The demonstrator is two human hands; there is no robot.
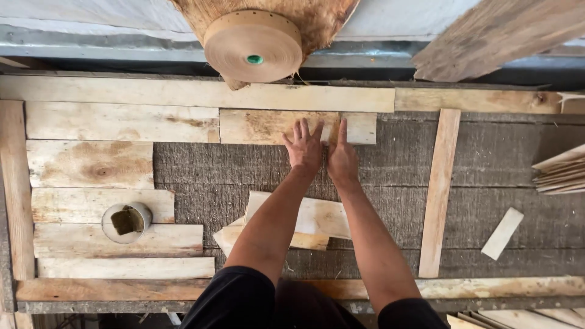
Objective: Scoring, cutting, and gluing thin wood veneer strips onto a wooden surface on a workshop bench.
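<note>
Both hands are lying flat and open, gripping nothing. The left hand [303, 148] is pressing palm-down on a thin wood veneer piece [277, 127] at the far side of the table [396, 164]. The right hand [342, 159] is just beside it, fingers stretched up onto the seam where that piece is meeting a shorter veneer piece [359, 128]. Both pieces are sitting in the second row from the far edge, butted end to end, directly under a long top strip [195, 94].

Handling guess: the veneer looks light, thin, dry and fairly stiff but brittle along the grain, so likely to split or curl if bent. Better sliding it flat with spread palms, or lifting by the long edges, not by a corner.

Counts: two hands. On the left, roughly six veneer pieces are lying in stacked rows [91, 164]. A round open-topped container [127, 222] is sitting among them, one only. Two or three loose veneer pieces [317, 216] are overlapping near the forearms; the exact number is hard to tell. One upright narrow slat [439, 189] is standing right of centre, one small offcut [502, 233] near it, and one stack of thin sheets [560, 170] at the right edge, sheets too fine to count. One big roll of brown paper tape [253, 45] is hanging above the far edge.
</note>
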